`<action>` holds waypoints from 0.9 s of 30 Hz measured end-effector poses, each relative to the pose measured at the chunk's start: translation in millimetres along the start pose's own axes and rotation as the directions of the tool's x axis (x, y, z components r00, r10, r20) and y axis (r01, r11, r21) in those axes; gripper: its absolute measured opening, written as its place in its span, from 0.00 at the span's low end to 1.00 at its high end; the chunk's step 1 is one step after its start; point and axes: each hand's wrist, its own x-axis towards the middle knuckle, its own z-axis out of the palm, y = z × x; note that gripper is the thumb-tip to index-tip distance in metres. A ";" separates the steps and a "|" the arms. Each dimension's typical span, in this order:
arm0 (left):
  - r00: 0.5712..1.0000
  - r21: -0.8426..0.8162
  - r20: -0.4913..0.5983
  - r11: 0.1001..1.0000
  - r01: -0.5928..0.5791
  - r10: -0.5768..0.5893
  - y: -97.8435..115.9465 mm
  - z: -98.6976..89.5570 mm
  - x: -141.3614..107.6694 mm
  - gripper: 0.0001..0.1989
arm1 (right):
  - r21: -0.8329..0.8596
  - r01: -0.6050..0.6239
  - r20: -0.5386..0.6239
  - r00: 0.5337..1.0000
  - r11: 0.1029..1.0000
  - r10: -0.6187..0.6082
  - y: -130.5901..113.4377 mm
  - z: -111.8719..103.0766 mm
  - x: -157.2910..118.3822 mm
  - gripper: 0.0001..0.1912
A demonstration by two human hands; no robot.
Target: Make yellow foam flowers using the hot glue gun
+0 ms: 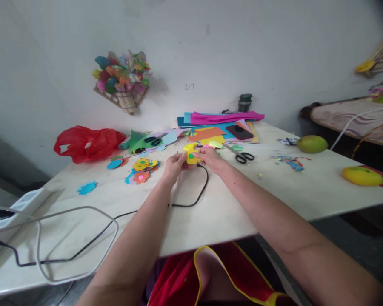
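Between both hands is a yellow paper flower [191,154] with a green dot on it, held up over the middle of the table. My left hand [175,168] pinches its left edge, and my right hand [211,159] grips its right edge with fingers pressed together. A black cable [207,183] runs up to a spot just below the hands; what it ends in is hidden. To the left lie a pile of cut paper flowers [142,168], a single blue paper flower [87,187] and some paper circles [116,163]. Black-handled scissors [244,157] rest right of my right hand.
Coloured paper sheets [207,131], a phone [239,132] and a dark jar [245,102] sit at the back. A red plastic bag [87,144] and second scissors [155,139] are back left. Mangoes [312,144] lie right. Front left, a power strip [22,212] and white cable [83,208].
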 end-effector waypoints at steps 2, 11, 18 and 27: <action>1.000 -0.010 -0.007 1.000 0.002 -0.002 -0.6 -0.6 0.5 0.20 | -0.006 0.007 -0.001 1.000 1.000 -0.007 -1.3 0.8 -0.7 0.19; 0.998 0.043 0.055 0.999 -0.022 0.019 -5.1 -0.8 1.9 0.20 | 0.042 -0.020 -0.003 1.000 0.999 0.021 -6.0 9.6 -5.7 0.19; 0.998 0.099 0.061 0.995 -0.031 0.025 -5.2 1.1 3.1 0.19 | 0.137 -0.042 -0.004 0.999 0.990 0.043 -6.5 9.9 -6.3 0.20; 0.998 0.057 -0.036 0.997 -0.058 0.060 -5.6 -1.8 4.6 0.20 | 0.005 -0.025 0.014 1.000 1.000 0.025 -4.5 1.2 -3.2 0.20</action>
